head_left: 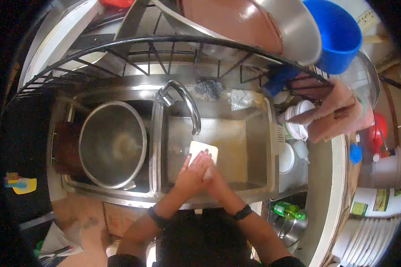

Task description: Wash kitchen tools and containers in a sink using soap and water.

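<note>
Over the right sink basin (229, 149), just below the faucet's spout, a flat cream-white rectangular piece (203, 147) with rounded corners sits between my two hands. The frame does not show exactly what it is. My left hand (192, 174) grips its left side, with the fingers lying across its face. Pressed close against it, my right hand (215, 181) holds the lower right part, its fingers partly hidden. The chrome faucet (187, 101) arches over the basin. No clear stream of water shows.
A large steel pot (113, 144) fills the left basin. On the back ledge lie a dark scouring pad (209, 89) and a clear plastic wrapper (241, 99). A black wire rack (151, 41) spans above, with a blue bucket (336, 38). Pink cloths (332, 118) hang at right.
</note>
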A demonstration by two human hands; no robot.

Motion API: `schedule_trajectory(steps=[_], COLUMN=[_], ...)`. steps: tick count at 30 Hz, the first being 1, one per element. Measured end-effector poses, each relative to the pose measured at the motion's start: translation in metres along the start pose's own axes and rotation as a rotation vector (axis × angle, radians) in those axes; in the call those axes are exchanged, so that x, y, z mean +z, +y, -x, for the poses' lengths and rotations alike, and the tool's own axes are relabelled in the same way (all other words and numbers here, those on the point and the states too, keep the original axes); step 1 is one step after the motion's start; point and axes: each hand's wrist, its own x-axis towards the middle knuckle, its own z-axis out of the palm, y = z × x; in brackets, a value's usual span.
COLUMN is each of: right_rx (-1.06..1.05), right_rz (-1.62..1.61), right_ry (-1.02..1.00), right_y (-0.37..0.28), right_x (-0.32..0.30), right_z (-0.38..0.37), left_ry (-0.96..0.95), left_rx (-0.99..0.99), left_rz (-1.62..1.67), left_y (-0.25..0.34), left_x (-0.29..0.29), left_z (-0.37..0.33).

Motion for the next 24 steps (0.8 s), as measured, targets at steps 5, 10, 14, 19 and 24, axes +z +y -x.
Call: schedule_trajectory(steps=[5, 10, 14, 19, 24], right_rx=[-0.125, -0.136, -0.094, -0.008, -0.219], right_rz=[0.049, 0.185, 0.444, 0.781, 1.258], right_ry=[0.072, 0.330, 0.413, 0.414, 0.207], right_y=[-0.014, -0.030, -0.040, -0.040, -0.028], right_x=[-0.045, -0.060, -0.069, -0.034, -0.031], right_z=[-0.025, -0.029, -0.023, -0.039, -0.058], left_ry=[0.252, 0.365, 0.157, 0.326, 0.118], left_rx=[-0.377, -0.406, -0.352, -0.267, -0.229], left_rz=[-0.083, -0.139, -0.138, -0.115, 0.040], left_y=[-0.089, -0.143, -0.159, -0.135, -0.052], left_x=[0.006, -0.019, -0.017, -0.010, 0.012], left_z=[-0.047, -0.130, -0.150, -0.099, -0.066])
